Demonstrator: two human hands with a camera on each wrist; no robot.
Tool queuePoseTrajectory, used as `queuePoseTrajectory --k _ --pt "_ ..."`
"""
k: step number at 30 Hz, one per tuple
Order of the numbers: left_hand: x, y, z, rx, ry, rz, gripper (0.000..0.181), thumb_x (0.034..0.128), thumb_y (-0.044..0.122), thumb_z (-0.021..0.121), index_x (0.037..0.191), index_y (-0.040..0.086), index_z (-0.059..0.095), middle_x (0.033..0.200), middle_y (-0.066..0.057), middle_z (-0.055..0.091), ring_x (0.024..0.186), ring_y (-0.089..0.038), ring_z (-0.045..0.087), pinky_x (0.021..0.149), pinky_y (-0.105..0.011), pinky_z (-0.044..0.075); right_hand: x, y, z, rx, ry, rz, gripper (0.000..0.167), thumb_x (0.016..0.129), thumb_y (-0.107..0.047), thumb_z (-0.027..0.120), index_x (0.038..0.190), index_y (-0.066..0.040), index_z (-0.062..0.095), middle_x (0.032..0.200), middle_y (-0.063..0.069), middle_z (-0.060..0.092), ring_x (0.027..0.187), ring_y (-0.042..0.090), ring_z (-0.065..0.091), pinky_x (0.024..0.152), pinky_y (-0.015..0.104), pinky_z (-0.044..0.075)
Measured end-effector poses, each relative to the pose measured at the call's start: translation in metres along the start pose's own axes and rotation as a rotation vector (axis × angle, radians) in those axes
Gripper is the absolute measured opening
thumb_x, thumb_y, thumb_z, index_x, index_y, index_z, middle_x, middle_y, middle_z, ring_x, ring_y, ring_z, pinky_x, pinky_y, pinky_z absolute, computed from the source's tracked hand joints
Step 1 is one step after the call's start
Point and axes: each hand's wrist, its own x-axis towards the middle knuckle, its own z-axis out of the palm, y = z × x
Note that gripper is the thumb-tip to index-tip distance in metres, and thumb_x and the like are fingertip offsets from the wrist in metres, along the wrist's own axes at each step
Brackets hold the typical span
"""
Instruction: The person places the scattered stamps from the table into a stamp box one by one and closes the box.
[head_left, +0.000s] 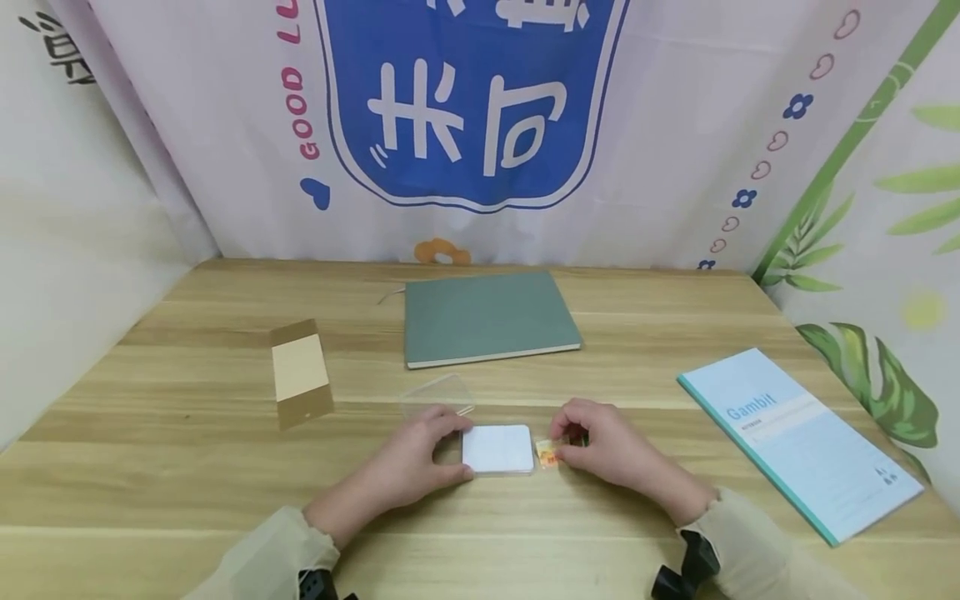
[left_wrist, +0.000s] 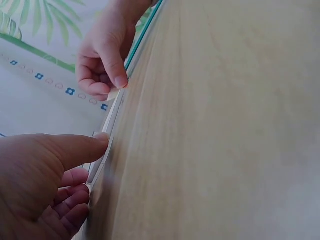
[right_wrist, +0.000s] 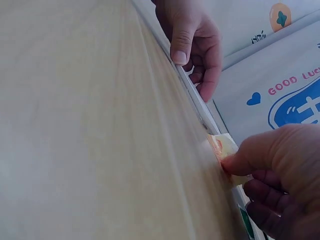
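We find the white slab (head_left: 498, 450) flat on the desk (head_left: 187, 475), below the centre of the head frame, with the slip (head_left: 547, 454) just beside its right edge; whether the two touch, we cannot tell. For sound work here, we judge that the slab should be held by its edge only, lightly, with no downward force that might skid it. The slip looks thin and is, in our view, liable to crease, so we advise a pinch near its border with little pressure. Any shift of it is best made low and slow, level with the slab. The clear cover (head_left: 442, 392), lying just above the left hand (head_left: 408, 467) in the frame, should not be brushed.

On pose, we note that the left hand extends from lower left, thumb and forefinger spread to bracket the slab's left end, gripping it near the two corners. The right hand (head_left: 606, 446) extends from lower right, thumb and forefinger pinched together upon the slip, its other fingers curled. Both wrists lie low and angle inward.
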Motion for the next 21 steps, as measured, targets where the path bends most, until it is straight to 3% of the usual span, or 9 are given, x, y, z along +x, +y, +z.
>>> queuePoseTrajectory --k 4,9,14,21 --pt "0.001 0.000 0.000 -0.028 -0.005 -0.008 0.046 0.0729 0.017 0.078 0.114 0.006 0.061 0.109 -0.004 0.055 0.095 -0.018 0.052 0.082 -0.034 0.046 0.000 0.000 0.001 0.038 0.020 -0.013 0.013 0.078 0.000 0.067 0.080 -0.012 0.061 0.081 0.000 0.060 0.073 0.007 0.050 0.065 0.022 0.045" --pt "0.004 0.001 -0.002 -0.088 -0.029 -0.027 0.044 0.0707 0.015 0.080 0.109 0.004 0.061 0.089 -0.001 0.050 0.077 -0.013 0.044 0.064 -0.023 0.040 0.002 0.000 -0.003 0.097 0.035 0.000 0.010 0.079 -0.001 0.067 0.080 -0.011 0.064 0.079 -0.002 0.061 0.071 0.007 0.051 0.063 0.022 0.046" --pt "0.003 0.001 -0.003 -0.106 -0.045 -0.040 0.044 0.0702 0.016 0.080 0.108 0.005 0.061 0.087 -0.001 0.048 0.075 -0.013 0.044 0.063 -0.023 0.039 0.004 -0.007 -0.010 0.234 -0.011 0.094 0.003 0.081 -0.005 0.067 0.082 -0.006 0.064 0.078 0.002 0.060 0.069 0.011 0.051 0.058 0.022 0.045" --pt "0.005 -0.002 -0.002 -0.107 -0.054 -0.042 0.042 0.0718 0.017 0.079 0.108 0.007 0.061 0.087 0.001 0.049 0.075 -0.013 0.044 0.063 -0.023 0.039 0.010 -0.018 -0.011 0.375 -0.075 0.228 0.013 0.080 -0.012 0.069 0.087 -0.002 0.063 0.081 0.005 0.059 0.071 0.014 0.051 0.059 0.023 0.044"
